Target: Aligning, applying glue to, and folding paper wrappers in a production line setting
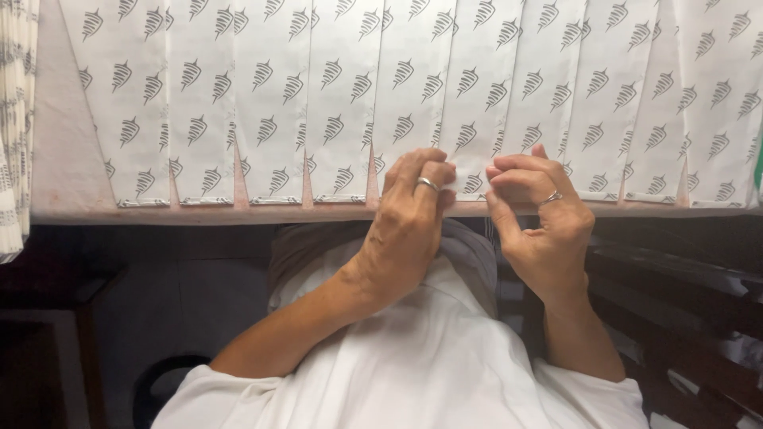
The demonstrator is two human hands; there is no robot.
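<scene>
Surface: pinkish-white board [56, 159] running across the upper part of the view, its front edge a pale strip just above the person's hands; below it everything is dark, with dark wooden slats [675, 294] at 4 o'clock.
Paper sheets: a row of white sheets [342, 95] printed with small grey leaf-like marks, overlapped like a fan from 9 o'clock to 3 o'clock. Their lower ends sit along the board's front edge.
Done so far, as I judge it: the sheets on the left half look settled, each lower end turned up into a narrow folded hem [278, 199], with thin pink wedges of board showing between them.
Sheet in hand: the one at the middle of the row, its bottom edge [469, 184] right between the two hands, at about 12 o'clock from the wrists.
Left hand [409, 218]: ring on one finger, fingers curled over onto the lower edge of the middle sheet; the grip is narrow, fingertips pressed to the paper, though the pinch itself is hidden behind the knuckles.
Right hand [540, 226]: also ringed, just to the right of the left hand and nearly touching it; thumb and fingertips drawn close in a tight pinch at the sheet's edge. Whether paper is actually held between them I cannot tell.
Left to do, by my guess: the sheets from the hands toward 3 o'clock [636, 103]; their lower ends look folded too, but are partly hidden.
Lap: white cloth [429, 357] over the person's front, at 6 o'clock.
Far left: another stack of striped paper [14, 119] at 9 o'clock.
</scene>
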